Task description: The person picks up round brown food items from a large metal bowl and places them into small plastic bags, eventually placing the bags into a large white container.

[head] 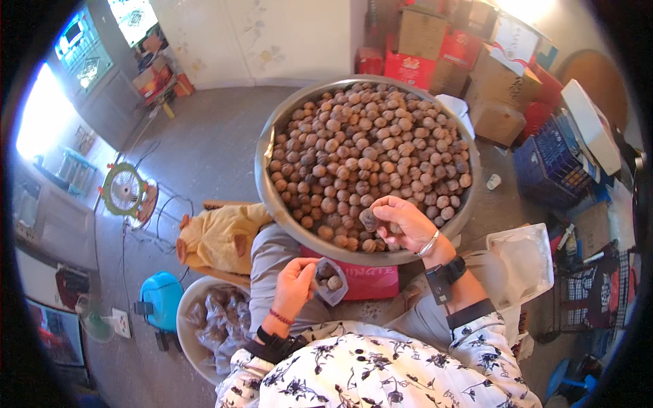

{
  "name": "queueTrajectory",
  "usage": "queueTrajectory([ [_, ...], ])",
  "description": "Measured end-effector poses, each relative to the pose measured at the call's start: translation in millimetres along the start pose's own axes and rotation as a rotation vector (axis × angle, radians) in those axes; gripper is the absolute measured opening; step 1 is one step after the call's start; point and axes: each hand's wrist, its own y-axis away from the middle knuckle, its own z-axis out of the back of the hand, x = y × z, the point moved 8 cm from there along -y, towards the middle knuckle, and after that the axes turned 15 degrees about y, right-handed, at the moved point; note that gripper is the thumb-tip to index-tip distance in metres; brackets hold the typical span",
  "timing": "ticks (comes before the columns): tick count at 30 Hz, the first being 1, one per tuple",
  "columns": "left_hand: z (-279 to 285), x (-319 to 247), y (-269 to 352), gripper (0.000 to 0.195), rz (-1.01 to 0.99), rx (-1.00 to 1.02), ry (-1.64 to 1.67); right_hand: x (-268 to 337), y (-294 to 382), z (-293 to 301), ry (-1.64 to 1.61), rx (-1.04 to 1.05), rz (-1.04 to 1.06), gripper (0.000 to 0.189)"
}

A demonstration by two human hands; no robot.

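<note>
A wide metal basin [265, 191] full of walnuts in their shells [357, 148] stands before me. Over its near right part, my right hand [405, 224] holds a dark walnut [368, 219] between thumb and fingers; whether more nuts are in the palm cannot be told. Just outside the near rim, my left hand [297, 288] pinches the edge of a small clear plastic bag [336, 295] with several walnuts inside. At lower left, a white tub [184, 326] holds several filled plastic bags [219, 316].
A pink box [375, 280] is below the basin's near rim. A yellow cloth-covered seat [219, 234] and a fan [125, 189] with cables are on the left. Cardboard boxes [492, 120], a blue crate [548, 163] and a white foam tray [525, 260] stand on the right.
</note>
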Motion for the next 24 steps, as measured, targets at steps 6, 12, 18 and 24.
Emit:
queueTrajectory([
  [6, 0.4, 2.3, -4.2, 0.019, -0.020, 0.032, -0.009, -13.7, 11.6, -54.1, 0.420, 0.114, -0.010, 0.021],
  [12, 1.2, 1.4, -4.5, 0.021, -0.048, 0.018, -0.039, -33.6, 16.1, -85.4, 0.624, 0.224, 0.088, 0.022],
  [18, 6.2, 2.6, -5.5, 0.020, -0.038, 0.018, -0.011, -30.9, 16.1, -87.8, 0.775, 0.259, 0.277, 0.023],
  [24, 7.2, 1.8, -4.9, 0.021, -0.024, -0.002, -0.008, -36.1, 14.4, -81.0, 0.722, 0.189, 0.140, 0.024],
])
